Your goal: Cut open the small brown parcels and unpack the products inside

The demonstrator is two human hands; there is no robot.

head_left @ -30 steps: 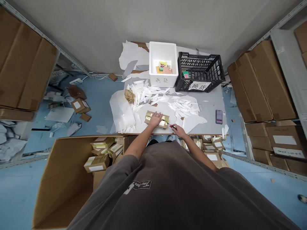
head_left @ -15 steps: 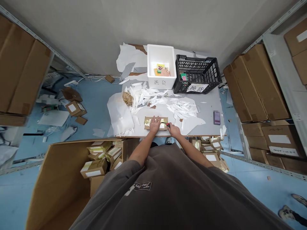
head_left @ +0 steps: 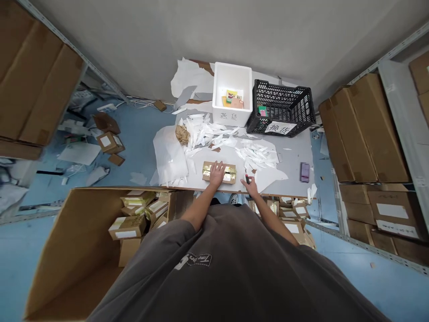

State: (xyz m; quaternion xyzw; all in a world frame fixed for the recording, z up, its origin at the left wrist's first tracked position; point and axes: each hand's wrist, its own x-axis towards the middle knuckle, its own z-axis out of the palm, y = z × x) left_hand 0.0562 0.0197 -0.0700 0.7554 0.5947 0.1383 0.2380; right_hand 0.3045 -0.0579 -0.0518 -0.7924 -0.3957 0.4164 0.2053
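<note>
A small cardboard box (head_left: pixel 230 175), wrapped in yellowish tape, lies near the front edge of the table (head_left: pixel 290 179). My left hand (head_left: pixel 217 172) rests on top of it, fingers stretched out over the tape. Just right of the box, and apart from it, my right hand (head_left: pixel 251 187) is closed around a red-and-black box cutter (head_left: pixel 247 180). A dark line runs along the tape on the box's right part; whether it is a cut I cannot tell.
Paper scraps (head_left: pixel 204 132) spread behind the box. At the back stand a white bin (head_left: pixel 232 117) and a black crate (head_left: pixel 301 123), small packets inside. A purple-screened device (head_left: pixel 304 172) lies at right. A large carton (head_left: pixel 63 232) of parcels stands at my left.
My right hand has drawn the box cutter away from the box, to the right and slightly nearer me. The left hand stays on the box. The whole view has shifted slightly.
</note>
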